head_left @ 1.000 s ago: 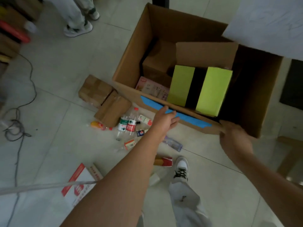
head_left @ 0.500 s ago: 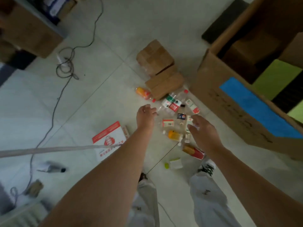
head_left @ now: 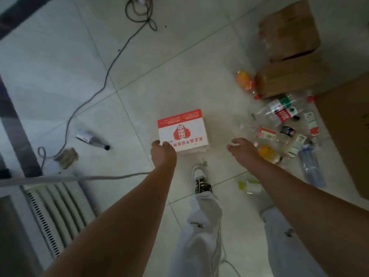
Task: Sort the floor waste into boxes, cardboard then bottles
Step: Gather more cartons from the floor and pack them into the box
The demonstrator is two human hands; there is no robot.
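Note:
A white and red printed carton (head_left: 182,131) lies flat on the tiled floor in the middle. My left hand (head_left: 162,154) reaches its near left corner, fingers curled at the edge; a grip is not clear. My right hand (head_left: 242,148) hovers open to the carton's right, holding nothing. Two brown cardboard boxes (head_left: 289,48) lie at the top right. Several plastic bottles (head_left: 279,112) and small cartons are scattered beside them. The big cardboard sorting box (head_left: 347,124) shows only its outer wall at the right edge.
A dark glass bottle (head_left: 91,139) lies at the left beside a crumpled brown scrap (head_left: 66,157). A black cable (head_left: 111,62) snakes across the floor. A white radiator (head_left: 58,212) stands at the lower left. My shoe (head_left: 201,180) and white trousers are below the carton.
My view swung left, away from the big box and down to the floor. Both hands left the box rim and moved over to the white and red carton.

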